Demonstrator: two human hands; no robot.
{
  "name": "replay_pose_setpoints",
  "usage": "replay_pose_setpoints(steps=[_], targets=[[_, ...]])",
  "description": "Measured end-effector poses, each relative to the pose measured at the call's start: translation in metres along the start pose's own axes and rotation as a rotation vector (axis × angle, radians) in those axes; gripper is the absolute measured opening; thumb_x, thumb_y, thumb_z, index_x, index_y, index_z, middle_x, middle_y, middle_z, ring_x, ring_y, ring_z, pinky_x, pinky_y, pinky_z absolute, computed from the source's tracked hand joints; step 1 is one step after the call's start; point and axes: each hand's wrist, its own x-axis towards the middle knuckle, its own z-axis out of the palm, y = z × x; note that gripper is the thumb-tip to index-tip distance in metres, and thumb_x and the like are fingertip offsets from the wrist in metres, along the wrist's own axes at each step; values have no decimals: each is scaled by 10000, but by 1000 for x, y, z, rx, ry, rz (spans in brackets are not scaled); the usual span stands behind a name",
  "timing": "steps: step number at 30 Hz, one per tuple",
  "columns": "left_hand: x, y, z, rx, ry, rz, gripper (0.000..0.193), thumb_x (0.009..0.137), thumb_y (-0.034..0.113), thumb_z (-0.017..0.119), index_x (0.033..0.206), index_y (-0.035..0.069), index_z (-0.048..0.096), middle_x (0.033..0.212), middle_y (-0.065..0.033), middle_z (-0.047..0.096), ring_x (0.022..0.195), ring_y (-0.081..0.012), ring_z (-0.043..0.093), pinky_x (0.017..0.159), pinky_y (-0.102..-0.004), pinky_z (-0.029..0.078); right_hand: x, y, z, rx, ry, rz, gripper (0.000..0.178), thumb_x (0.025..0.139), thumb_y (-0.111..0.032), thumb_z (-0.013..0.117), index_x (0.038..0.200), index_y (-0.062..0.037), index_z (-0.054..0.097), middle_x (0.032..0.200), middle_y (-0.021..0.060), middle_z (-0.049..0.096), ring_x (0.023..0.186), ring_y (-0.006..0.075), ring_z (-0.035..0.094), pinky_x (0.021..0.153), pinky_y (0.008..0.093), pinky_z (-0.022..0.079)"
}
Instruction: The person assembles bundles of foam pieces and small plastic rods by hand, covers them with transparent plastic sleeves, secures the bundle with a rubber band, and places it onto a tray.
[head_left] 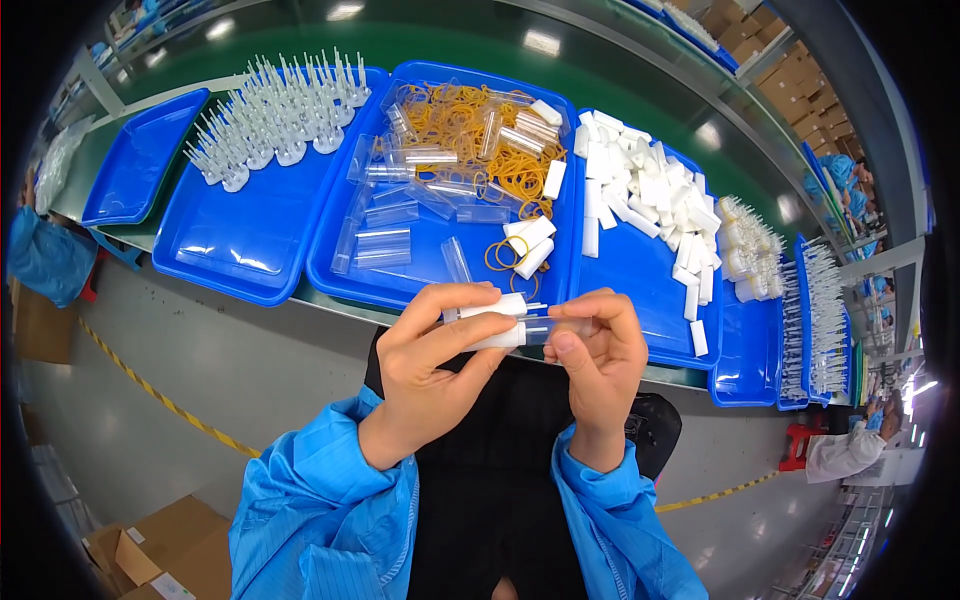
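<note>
Just in front of the tray edge, my left hand [425, 350] is closed on two white rectangular pieces [500, 340], one above the other. Thin pale stems poke out of the upper piece toward the right. A clear plastic sleeve [536, 332] meets the end of the lower white piece; whether it goes over it, I cannot tell. My right hand [608, 360] pinches the sleeve's other end between thumb and fingers. Beyond my hands, a blue tray [400, 285] holds tan rubber bands [455, 115], clear sleeves [383, 247] and a few white pieces [535, 258].
To the right, a blue tray [625, 320] carries many white blocks [650, 185]. Clear parts with upright stems [285, 115] stand in the left tray [220, 245]. More stemmed parts [750, 245] fill trays farther right. An open carton [165, 550] is on the floor, lower left.
</note>
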Motion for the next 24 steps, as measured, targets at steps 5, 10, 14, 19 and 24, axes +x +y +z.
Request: replay_pose_setpoints(steps=[5,10,14,19,24], targets=[[2,4,6,-51,-55,-54,394,714,-94,719,1094,4,685,1123,-150,643,977,-314,670,841,-366,549,1,12,4,90,200,99,489,839,56,690,1245,9,423,1154,176,605,861,133,624,742,245,513],[-4,-12,21,214,23,210,586,734,-97,731,1286,-56,538,1212,-220,635,1120,-349,631,922,-403,524,1,20,23,-363,115,-146,1029,617,-96,900,1420,8,265,1416,209,396,1169,239,517,976,371,434],[-8,-18,31,201,54,265,687,759,-59,758,1360,-94,427,1241,-251,612,1132,-366,626,936,-416,524,3,25,28,-588,158,-249,1056,598,-103,883,1439,-7,251,1442,233,356,1261,312,464,1046,423,386],[-13,-15,33,81,-10,139,763,786,-40,755,1419,-85,330,1276,-258,587,1140,-342,620,912,-392,544,0,21,22,-620,158,-265,1041,595,-75,860,1442,-22,256,1436,235,368,1291,338,446,1094,452,348],[-13,-14,28,70,-41,119,792,786,-44,753,1432,-74,295,1279,-247,590,1133,-336,625,908,-385,548,4,17,19,-648,109,-231,1044,579,-112,877,1426,-20,274,1414,214,387,1269,330,459,1072,438,362]])
